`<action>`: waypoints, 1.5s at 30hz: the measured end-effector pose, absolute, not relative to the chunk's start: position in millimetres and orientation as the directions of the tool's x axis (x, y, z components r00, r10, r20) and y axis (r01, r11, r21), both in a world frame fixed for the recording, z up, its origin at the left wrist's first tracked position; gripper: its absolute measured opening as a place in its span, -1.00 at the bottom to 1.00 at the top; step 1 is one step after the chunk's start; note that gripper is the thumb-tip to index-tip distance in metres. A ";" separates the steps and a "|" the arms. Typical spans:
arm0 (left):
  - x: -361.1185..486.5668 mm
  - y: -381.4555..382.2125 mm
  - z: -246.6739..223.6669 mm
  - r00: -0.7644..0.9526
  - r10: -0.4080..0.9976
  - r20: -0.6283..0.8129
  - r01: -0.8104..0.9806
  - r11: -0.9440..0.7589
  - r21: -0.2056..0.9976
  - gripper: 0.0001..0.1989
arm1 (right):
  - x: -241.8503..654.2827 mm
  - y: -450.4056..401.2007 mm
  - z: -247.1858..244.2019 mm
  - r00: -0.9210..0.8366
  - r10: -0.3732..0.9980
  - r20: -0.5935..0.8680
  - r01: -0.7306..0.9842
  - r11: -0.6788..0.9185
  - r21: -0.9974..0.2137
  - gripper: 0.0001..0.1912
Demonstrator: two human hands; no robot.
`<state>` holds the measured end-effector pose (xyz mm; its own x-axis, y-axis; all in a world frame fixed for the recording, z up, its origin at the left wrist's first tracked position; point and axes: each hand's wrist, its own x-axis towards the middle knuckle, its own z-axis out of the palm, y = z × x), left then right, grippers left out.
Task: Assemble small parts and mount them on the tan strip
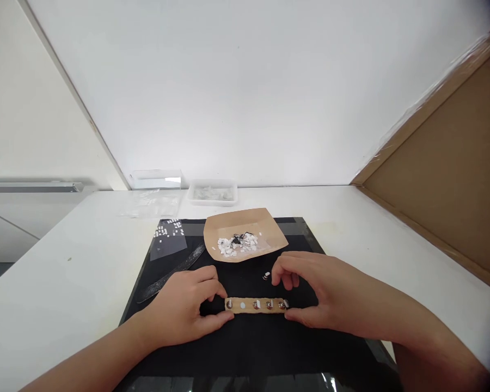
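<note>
Strip [249, 306], left end pinched in left grip [190, 302]; right grip [322, 288] spread (thumb [304, 316] at opposite end).

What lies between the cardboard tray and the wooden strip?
In the head view, a small dark-and-white piece lies there on the black mat, close to the right hand.

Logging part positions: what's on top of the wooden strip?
On the strip: four shiny pieces with white bits, plus a white spot second from left. What lies beneath is covered; the left thumb likely hides one corner.
</note>
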<state>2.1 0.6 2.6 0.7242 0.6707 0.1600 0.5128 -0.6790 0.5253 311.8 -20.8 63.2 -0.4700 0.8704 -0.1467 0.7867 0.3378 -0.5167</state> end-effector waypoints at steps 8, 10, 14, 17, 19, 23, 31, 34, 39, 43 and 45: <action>2.9 0.3 3.2 0.721 0.676 0.154 0.522 -0.675 0.521 -0.80 | 291.5 -22.8 68.0 -0.542 0.840 -0.009 0.728 0.464 -0.504 -0.70; 3.6 0.4 3.1 0.716 0.682 0.149 0.528 -0.669 0.523 -0.80 | 283.5 -22.5 67.0 -0.556 0.831 0.000 0.728 0.488 -0.482 -0.72; 4.6 1.0 2.4 0.713 0.686 0.145 0.536 -0.667 0.518 -0.80 | 274.3 -19.4 62.5 -0.580 0.814 -0.031 0.731 0.503 -0.461 -0.77; 4.7 1.2 2.2 0.711 0.689 0.140 0.542 -0.664 0.515 -0.80 | 270.2 -17.6 57.4 -0.614 0.787 -0.060 0.723 0.531 -0.443 -0.88; 4.6 0.7 2.5 0.706 0.695 0.135 0.551 -0.660 0.511 -0.80 | 267.4 -17.4 54.1 -0.640 0.766 -0.053 0.710 0.564 -0.422 -0.96; 4.4 -0.5 3.5 0.711 0.688 0.144 0.543 -0.667 0.510 -0.80 | 262.6 -18.5 51.2 -0.671 0.741 -0.022 0.689 0.613 -0.387 -0.85; 3.8 -0.2 4.2 0.712 0.692 0.123 0.547 -0.655 0.521 -0.82 | 259.5 -18.7 52.4 -0.696 0.717 0.027 0.680 0.671 -0.296 -0.86; 3.3 -1.6 4.2 0.708 0.698 0.109 0.551 -0.642 0.533 -0.83 | 258.8 -18.0 51.3 -0.697 0.714 0.070 0.675 0.685 -0.275 -0.86; 3.7 -2.3 4.1 0.705 0.701 0.109 0.551 -0.638 0.538 -0.84 | 258.9 -16.9 49.6 -0.694 0.716 0.081 0.672 0.684 -0.284 -0.89; 3.8 -2.2 4.2 0.706 0.699 0.114 0.548 -0.641 0.537 -0.84 | 258.3 -17.9 50.1 -0.680 0.724 0.117 0.671 0.679 -0.298 -0.89; 3.6 -2.6 4.3 0.709 0.695 0.115 0.545 -0.645 0.536 -0.85 | 256.9 -19.5 51.2 -0.669 0.726 0.159 0.661 0.679 -0.319 -0.89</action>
<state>3.6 -2.6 4.3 0.7093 0.6955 0.1150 0.5452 -0.6446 0.5360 256.9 -19.5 51.2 -0.6688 0.7261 0.1593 0.6611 0.6790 -0.3194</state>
